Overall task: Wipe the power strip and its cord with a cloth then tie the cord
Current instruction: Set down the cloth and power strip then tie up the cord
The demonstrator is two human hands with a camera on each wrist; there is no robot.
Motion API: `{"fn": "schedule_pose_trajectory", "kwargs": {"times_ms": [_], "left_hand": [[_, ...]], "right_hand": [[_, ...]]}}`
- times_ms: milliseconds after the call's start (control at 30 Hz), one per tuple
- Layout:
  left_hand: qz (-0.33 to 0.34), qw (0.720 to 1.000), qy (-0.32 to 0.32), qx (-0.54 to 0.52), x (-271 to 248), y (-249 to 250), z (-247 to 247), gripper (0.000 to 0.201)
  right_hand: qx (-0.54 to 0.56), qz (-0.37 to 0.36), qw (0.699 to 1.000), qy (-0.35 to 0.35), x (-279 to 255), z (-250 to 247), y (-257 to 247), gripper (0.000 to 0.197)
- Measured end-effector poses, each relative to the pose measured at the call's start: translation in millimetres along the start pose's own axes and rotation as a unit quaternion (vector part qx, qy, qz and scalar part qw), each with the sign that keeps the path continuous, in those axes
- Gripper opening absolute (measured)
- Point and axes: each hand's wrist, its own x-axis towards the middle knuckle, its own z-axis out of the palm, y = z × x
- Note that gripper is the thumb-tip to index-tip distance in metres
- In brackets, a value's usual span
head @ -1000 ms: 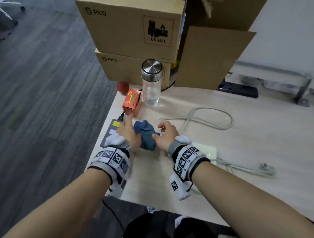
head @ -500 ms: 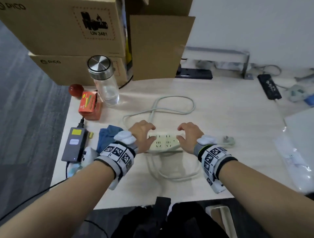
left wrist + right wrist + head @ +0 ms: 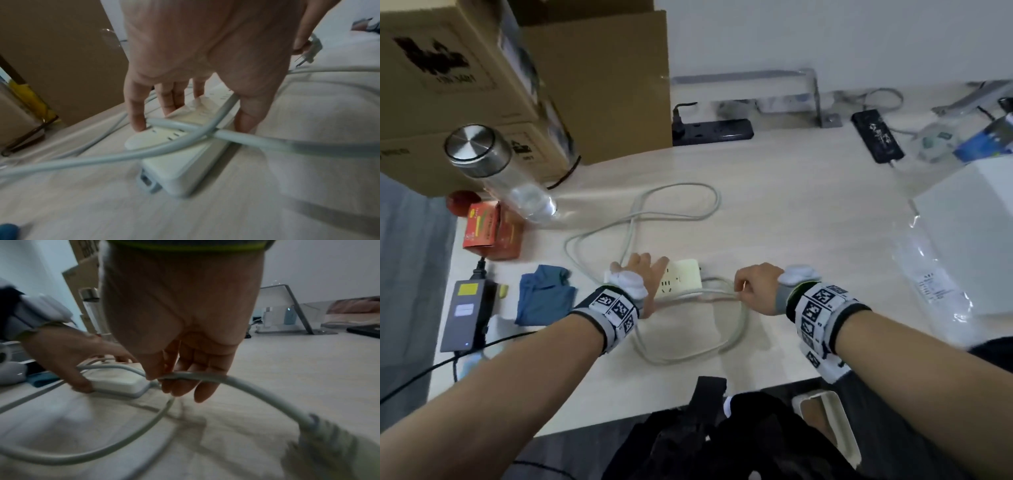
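Note:
The white power strip point(image 3: 683, 279) lies flat on the table, near its front edge. My left hand point(image 3: 647, 269) rests on its left half with fingers spread and fairly straight; the thumb point(image 3: 246, 116) stands beside the strip point(image 3: 180, 155) and the index tip point(image 3: 137, 120) presses its top. The grey cord point(image 3: 678, 216) loops behind and in front of the strip, and two strands cross over it point(image 3: 185, 134). To the right of the strip, my right hand point(image 3: 739, 287) pinches the cord point(image 3: 236, 382) between thumb and fingers, close to the plug point(image 3: 329, 436). The blue cloth point(image 3: 544, 298) lies crumpled to the left, untouched.
A steel-capped glass bottle point(image 3: 496, 171) and an orange box point(image 3: 489, 226) stand at the back left before cardboard boxes point(image 3: 599, 78). A grey adapter point(image 3: 465, 311) lies at the left edge. At the back lies a black power strip point(image 3: 712, 130). A white box point(image 3: 969, 219) and plastic bag point(image 3: 928, 274) sit right.
A second ago both hands were at the cloth; then both held the strip's ends. Now the right hand has left the strip and pinches the cord to its right.

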Motion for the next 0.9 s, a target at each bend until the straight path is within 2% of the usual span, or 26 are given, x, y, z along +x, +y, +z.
{"fn": "schedule_pose_trajectory", "kwargs": {"times_ms": [100, 167, 300, 400, 467, 533, 633, 733, 900], "left_hand": [[-0.009, 0.999, 0.031, -0.016, 5, 25, -10, 0.088], [-0.043, 0.995, 0.059, -0.064, 13, 53, -25, 0.088], [-0.119, 0.977, 0.076, -0.158, 39, 117, -61, 0.085], [-0.172, 0.962, 0.059, -0.203, 59, 147, -72, 0.082], [-0.197, 0.945, 0.053, -0.255, 71, 157, -73, 0.083], [-0.210, 0.934, 0.052, -0.284, 80, 165, -73, 0.082], [-0.203, 0.934, 0.059, -0.289, 86, 173, -72, 0.083], [-0.187, 0.934, 0.074, -0.297, 91, 175, -69, 0.076], [-0.104, 0.939, 0.103, -0.311, 88, 148, -76, 0.065]], "right_hand": [[-0.004, -0.009, 1.000, -0.011, -4, -7, 21, 0.014], [0.016, 0.005, 1.000, 0.015, -4, -15, 49, 0.017], [0.110, 0.022, 0.988, 0.109, -5, -37, 98, 0.027], [0.134, 0.007, 0.971, 0.199, -4, -53, 121, 0.021], [0.143, -0.012, 0.968, 0.203, -3, -57, 131, 0.016], [0.138, -0.018, 0.975, 0.174, -1, -55, 137, 0.012], [0.139, -0.009, 0.982, 0.131, 2, -48, 141, 0.010], [0.155, -0.005, 0.980, 0.123, 3, -44, 142, 0.009], [0.135, -0.046, 0.981, 0.132, 5, -64, 121, 0.019]]}}
